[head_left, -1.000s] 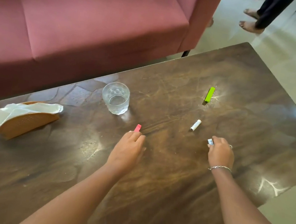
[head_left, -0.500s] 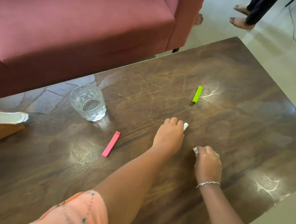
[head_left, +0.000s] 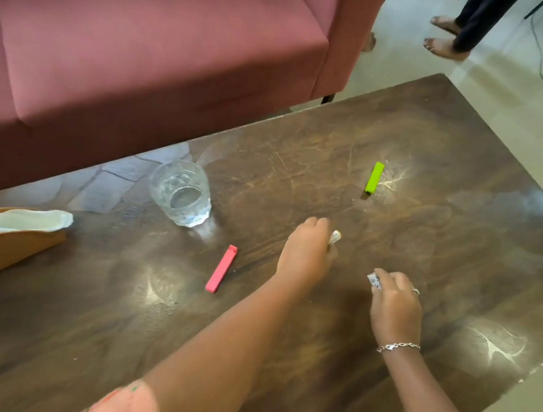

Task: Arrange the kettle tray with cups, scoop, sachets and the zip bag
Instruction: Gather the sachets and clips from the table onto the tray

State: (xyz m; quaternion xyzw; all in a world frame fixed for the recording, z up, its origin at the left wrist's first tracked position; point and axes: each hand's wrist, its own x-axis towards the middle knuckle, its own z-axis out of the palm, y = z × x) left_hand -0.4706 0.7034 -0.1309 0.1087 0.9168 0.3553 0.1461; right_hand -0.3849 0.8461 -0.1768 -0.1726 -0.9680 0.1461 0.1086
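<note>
Dark table [head_left: 439, 179]: left hand [head_left: 306, 257] and right hand [head_left: 395, 305] each grip a half-hidden white sachet.

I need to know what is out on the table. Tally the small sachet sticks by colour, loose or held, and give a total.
Pink: 1, the pink sachet, loose.
Green: 1, the green sachet, loose.
White: 2, one white sachet in the left hand, another in the right hand.
Total: 4

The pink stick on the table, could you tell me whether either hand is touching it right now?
No, the pink stick lies alone on the table, left of both hands.
</note>
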